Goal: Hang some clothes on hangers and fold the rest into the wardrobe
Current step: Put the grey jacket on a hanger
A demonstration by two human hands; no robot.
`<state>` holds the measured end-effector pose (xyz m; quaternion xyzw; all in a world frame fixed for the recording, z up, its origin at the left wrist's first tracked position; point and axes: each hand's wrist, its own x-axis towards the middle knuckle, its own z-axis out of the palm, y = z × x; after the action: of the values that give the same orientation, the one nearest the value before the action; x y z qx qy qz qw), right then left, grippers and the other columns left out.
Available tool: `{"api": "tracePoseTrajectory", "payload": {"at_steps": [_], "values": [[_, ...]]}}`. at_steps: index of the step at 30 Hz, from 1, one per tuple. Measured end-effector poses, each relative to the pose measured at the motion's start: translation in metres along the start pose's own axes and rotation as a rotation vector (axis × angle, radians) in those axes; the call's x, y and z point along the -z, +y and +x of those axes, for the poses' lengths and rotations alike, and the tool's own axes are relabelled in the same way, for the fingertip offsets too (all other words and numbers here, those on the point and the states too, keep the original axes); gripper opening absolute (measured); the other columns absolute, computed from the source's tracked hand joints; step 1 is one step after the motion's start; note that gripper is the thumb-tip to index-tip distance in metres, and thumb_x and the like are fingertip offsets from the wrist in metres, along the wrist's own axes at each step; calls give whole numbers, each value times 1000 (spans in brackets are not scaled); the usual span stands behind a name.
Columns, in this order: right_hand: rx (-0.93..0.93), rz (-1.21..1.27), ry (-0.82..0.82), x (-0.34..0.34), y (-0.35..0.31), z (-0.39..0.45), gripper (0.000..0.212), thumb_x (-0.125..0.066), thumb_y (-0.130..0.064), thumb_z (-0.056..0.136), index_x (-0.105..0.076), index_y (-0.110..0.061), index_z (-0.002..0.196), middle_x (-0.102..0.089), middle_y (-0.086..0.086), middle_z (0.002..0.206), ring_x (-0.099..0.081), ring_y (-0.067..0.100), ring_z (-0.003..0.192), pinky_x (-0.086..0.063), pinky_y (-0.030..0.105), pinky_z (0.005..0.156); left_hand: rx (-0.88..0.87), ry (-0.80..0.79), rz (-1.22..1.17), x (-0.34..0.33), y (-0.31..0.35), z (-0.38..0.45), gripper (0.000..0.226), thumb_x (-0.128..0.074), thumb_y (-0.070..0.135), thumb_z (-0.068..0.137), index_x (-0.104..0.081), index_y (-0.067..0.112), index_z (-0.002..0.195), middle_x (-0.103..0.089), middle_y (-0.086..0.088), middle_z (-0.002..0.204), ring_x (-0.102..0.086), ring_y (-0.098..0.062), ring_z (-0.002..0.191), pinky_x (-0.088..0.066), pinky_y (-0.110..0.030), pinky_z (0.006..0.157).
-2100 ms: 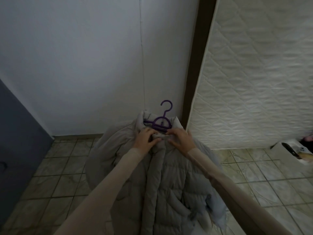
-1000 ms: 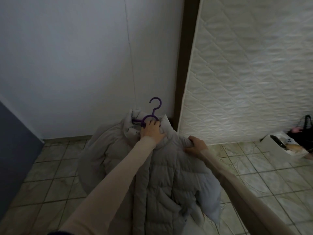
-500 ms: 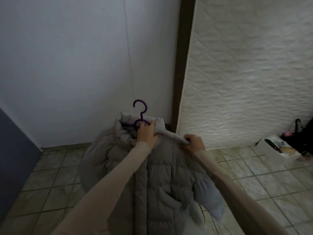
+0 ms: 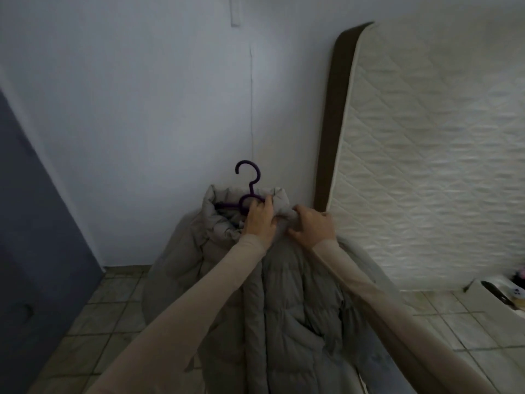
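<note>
White wall [image 4: 142, 109] behind; L hand [image 4: 260, 220] grips purple hanger [image 4: 250, 191] w/ collar, R hand [image 4: 312, 227] pinches grey puffer jacket [image 4: 284, 308] collar.

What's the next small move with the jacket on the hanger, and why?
Probably tug the collar's right side over the hanger's shoulder. The left hand grips the hanger neck inside the collar, while the right hand bunches collar fabric beside it. The grey puffer jacket hangs open and is held in the air, so it seems not fully seated yet.
</note>
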<state>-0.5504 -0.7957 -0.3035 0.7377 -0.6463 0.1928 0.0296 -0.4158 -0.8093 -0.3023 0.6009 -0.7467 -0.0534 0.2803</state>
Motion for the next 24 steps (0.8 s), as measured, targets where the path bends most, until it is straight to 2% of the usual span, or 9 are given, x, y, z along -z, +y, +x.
{"api": "tracePoseTrajectory", "payload": {"at_steps": [4, 9, 11, 13, 15, 16, 18, 21, 24], "values": [[-11, 92, 63, 7, -9, 6, 36, -45, -46, 93, -57, -16, 107, -64, 10, 112, -59, 30, 105, -42, 36, 79, -20, 57, -141, 22, 0, -2, 44, -58, 10, 88, -40, -6, 125, -48, -29, 123, -47, -39, 114, -34, -34, 89], [35, 44, 266, 6, -14, -1, 66, -10, -58, 74, -60, -20, 94, -66, 3, 97, -62, 23, 91, -21, 34, 74, -119, 114, -243, 35, -8, -23, 47, -59, 21, 91, -42, 1, 130, -50, -24, 121, -49, -34, 114, -37, -33, 95], [42, 93, 356, 7, -14, 0, 50, -25, -50, 77, -63, -18, 79, -64, 3, 79, -63, 21, 75, -27, 37, 73, -175, 181, -233, 43, -17, -37, 39, -48, 24, 95, -49, 2, 127, -56, -21, 119, -53, -33, 111, -37, -32, 97], [29, 88, 461, 11, -10, 2, 35, -37, -43, 76, -60, -18, 68, -60, 1, 66, -62, 19, 61, -37, 41, 69, -138, 410, -120, 50, -32, -46, 36, -38, 22, 94, -58, 1, 116, -61, -21, 107, -57, -35, 102, -37, -34, 91], [10, 95, 400, 18, -4, 5, 39, -36, -45, 79, -63, -17, 75, -63, 2, 75, -63, 21, 72, -32, 42, 78, 65, 561, -21, 63, -49, -54, 29, -39, 15, 93, -58, 3, 111, -61, -19, 107, -54, -35, 102, -37, -37, 84], [-8, 108, 321, 26, -3, 5, 40, -37, -46, 84, -64, -17, 85, -65, 3, 87, -63, 22, 83, -26, 39, 82, 223, 536, 1, 68, -58, -56, 26, -42, 12, 93, -55, 5, 114, -58, -17, 114, -49, -34, 108, -37, -39, 85], [23, 138, 247, 33, 4, 8, 33, -45, -44, 92, -62, -17, 97, -66, 4, 101, -59, 24, 95, -20, 35, 81, 490, 322, 46, 72, -78, -60, 32, -45, 8, 92, -46, 9, 125, -47, -15, 128, -39, -32, 120, -38, -42, 90], [104, 100, 295, 41, 1, 4, 49, -36, -58, 85, -64, -19, 95, -69, 4, 96, -61, 24, 90, -18, 35, 75, 531, 109, 132, 69, -96, -70, 42, -48, 18, 93, -36, 13, 134, -38, -14, 136, -31, -30, 127, -35, -44, 96], [163, 212, 344, 46, -7, 5, 66, -24, -66, 72, -67, -18, 86, -69, 7, 83, -63, 26, 82, -21, 36, 75, 531, 172, 68, 67, -101, -77, 55, -55, 34, 90, -33, 15, 136, -37, -14, 137, -30, -30, 127, -33, -45, 100]]}}
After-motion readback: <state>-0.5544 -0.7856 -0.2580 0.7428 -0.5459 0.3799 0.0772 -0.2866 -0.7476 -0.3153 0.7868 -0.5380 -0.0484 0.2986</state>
